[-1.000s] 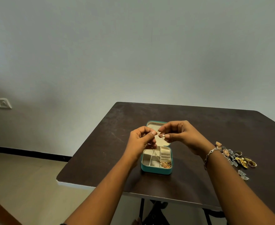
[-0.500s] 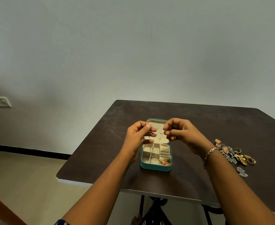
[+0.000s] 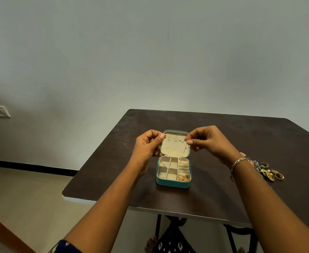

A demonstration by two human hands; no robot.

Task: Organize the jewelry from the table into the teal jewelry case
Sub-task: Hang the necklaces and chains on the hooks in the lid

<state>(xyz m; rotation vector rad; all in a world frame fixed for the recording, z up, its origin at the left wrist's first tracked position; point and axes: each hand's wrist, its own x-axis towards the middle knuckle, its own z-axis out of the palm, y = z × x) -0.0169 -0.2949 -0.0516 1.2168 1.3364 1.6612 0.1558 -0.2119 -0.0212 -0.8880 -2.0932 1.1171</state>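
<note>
— Where is the thin gold chain point(image 3: 185, 150)?
— Pinched between the left hand point(image 3: 147, 146) and the right hand point(image 3: 211, 141), held above the open teal jewelry case point(image 3: 173, 183) on the dark brown table point(image 3: 241, 136).

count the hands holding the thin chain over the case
2, both over the open teal jewelry case. The left hand pinches one end of the chain near its lid's left edge; the right hand pinches the other end near the right edge.

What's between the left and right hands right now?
Head view: a thin chain, pinched by left hand and right hand, hangs before the open lid of the teal jewelry case.
</note>
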